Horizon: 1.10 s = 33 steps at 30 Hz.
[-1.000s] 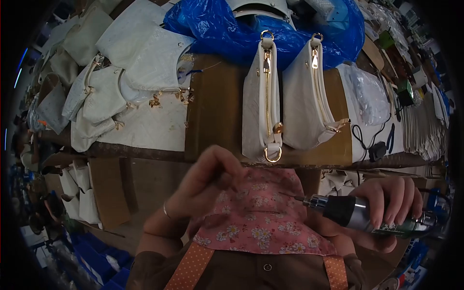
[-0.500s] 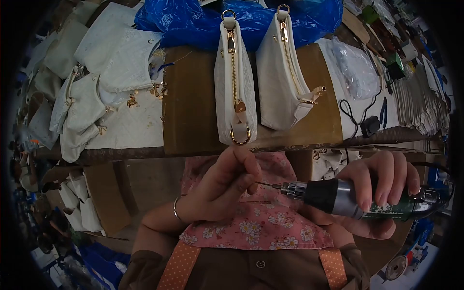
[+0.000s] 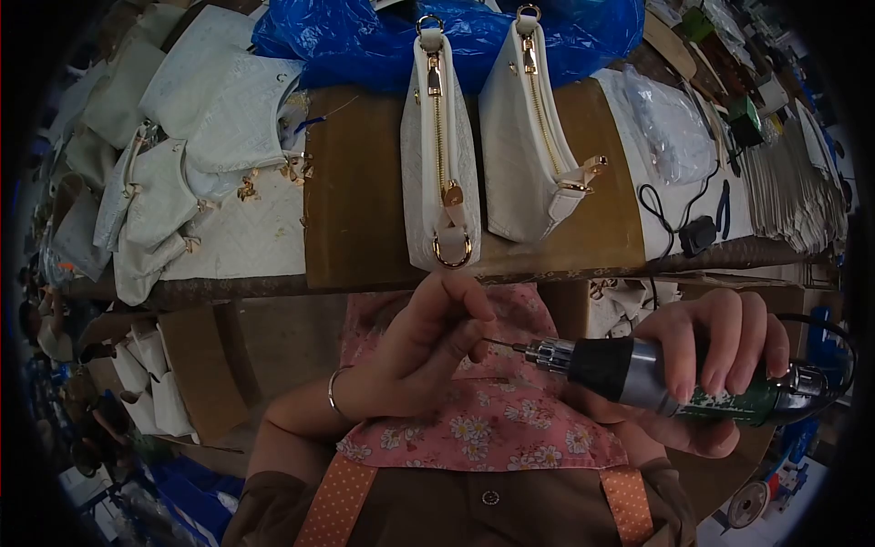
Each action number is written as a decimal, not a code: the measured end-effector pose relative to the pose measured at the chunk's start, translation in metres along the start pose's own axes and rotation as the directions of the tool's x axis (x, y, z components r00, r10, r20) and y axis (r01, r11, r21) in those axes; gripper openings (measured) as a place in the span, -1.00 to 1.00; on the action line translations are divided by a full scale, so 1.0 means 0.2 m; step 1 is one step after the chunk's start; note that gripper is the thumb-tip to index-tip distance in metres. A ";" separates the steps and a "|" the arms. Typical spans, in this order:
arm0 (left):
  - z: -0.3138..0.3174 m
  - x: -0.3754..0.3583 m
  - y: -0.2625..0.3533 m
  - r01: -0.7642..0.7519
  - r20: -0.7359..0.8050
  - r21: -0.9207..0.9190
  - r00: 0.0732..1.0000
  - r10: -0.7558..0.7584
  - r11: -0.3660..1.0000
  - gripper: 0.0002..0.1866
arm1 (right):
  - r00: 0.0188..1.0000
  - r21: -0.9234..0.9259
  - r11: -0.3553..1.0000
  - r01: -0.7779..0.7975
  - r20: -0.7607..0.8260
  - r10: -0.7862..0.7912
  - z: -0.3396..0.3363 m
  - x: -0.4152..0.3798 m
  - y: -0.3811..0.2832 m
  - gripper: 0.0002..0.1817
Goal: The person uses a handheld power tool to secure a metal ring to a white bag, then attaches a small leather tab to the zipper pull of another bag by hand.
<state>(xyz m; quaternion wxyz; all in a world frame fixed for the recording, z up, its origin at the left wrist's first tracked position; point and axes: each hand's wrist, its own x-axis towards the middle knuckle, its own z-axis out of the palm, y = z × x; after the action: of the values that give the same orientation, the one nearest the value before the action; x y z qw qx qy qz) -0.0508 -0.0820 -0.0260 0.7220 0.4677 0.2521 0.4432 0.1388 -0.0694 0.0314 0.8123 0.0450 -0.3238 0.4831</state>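
Observation:
My right hand (image 3: 715,351) is wrapped around a mini electric drill (image 3: 652,378) with a green body, grey collar and metal chuck. Its thin bit (image 3: 501,343) points left. The fingers of my left hand (image 3: 433,333) are pinched together at the bit's tip; whatever lies between them is hidden or too small to name. Just beyond that hand stands a white handbag (image 3: 421,173) with a gold zipper and D-rings. A second white handbag (image 3: 519,155) leans beside it on the right, its short strap end hanging over the side.
A brown mat (image 3: 355,191) lies under the bags on the bench. White bag pieces (image 3: 223,114) with gold hardware spread on the left. Blue plastic (image 3: 355,41) is heaped behind. On the right are a black cord plug (image 3: 699,235), pliers (image 3: 724,208) and a clear plastic packet (image 3: 670,128).
The view has shifted very slightly, so the bags appear a little further left and up. My hands and the drill keep nearly the same pose.

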 end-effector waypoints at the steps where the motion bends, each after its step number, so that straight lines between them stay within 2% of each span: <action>1: 0.00 0.00 0.00 -0.001 -0.001 -0.001 1.000 0.001 1.000 -0.91 | 1.000 -0.009 1.000 -0.013 0.011 0.013 0.00 0.00 0.00 -0.48; 6: 0.01 0.00 0.01 0.086 0.009 -0.012 0.996 -0.086 0.996 -0.91 | 0.996 -0.015 1.000 -0.012 0.089 0.014 0.01 0.00 0.00 -0.53; 13: 0.03 0.02 0.00 0.089 0.037 -0.050 0.996 -0.087 0.995 -0.88 | 0.975 0.009 1.000 0.028 0.219 -0.029 -0.03 0.00 -0.03 -0.59; 16: 0.05 0.04 0.03 0.167 0.028 -0.032 0.986 -0.166 0.986 -0.88 | 0.959 -0.040 0.999 -0.008 0.283 0.019 -0.04 0.01 -0.06 -0.59; 25: 0.08 0.08 0.02 0.256 0.052 -0.023 0.966 -0.255 0.966 -0.89 | 0.949 -0.083 0.997 -0.002 0.315 0.029 -0.03 0.02 -0.10 -0.59; 27: 0.10 0.10 0.01 0.136 0.037 0.016 0.990 -0.137 0.991 -0.89 | 0.959 -0.076 0.997 0.022 0.282 0.001 -0.04 0.03 -0.10 -0.58; 28: 0.10 0.11 0.02 0.133 0.040 0.015 0.990 -0.134 0.991 -0.89 | 0.962 -0.075 0.997 0.031 0.272 -0.009 -0.04 0.03 -0.10 -0.58; 30: 0.12 0.13 0.05 0.081 0.066 0.286 0.992 -0.104 0.955 -0.86 | 0.979 -0.066 0.992 0.112 0.177 -0.099 -0.03 0.03 -0.09 -0.56; 31: 0.12 0.16 0.04 0.073 0.073 0.285 0.993 -0.097 0.956 -0.86 | 0.977 -0.069 0.991 0.117 0.186 -0.102 -0.03 0.04 -0.09 -0.56; 32: 0.11 0.19 0.01 -0.202 0.048 0.489 0.978 0.205 0.848 -0.82 | 0.970 -0.059 0.981 0.185 0.170 -0.173 -0.03 0.04 -0.08 -0.54; 33: 0.11 0.23 0.00 -0.416 0.089 0.664 0.869 0.487 0.622 -0.79 | 0.958 -0.051 0.966 0.252 0.153 -0.242 -0.02 0.05 -0.07 -0.53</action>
<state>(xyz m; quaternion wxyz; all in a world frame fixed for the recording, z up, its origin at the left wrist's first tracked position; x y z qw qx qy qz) -0.0108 -0.0516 -0.0144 0.3593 0.7181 0.3029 0.5134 0.1561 -0.0681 0.0366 0.8416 0.0918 -0.3905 0.3616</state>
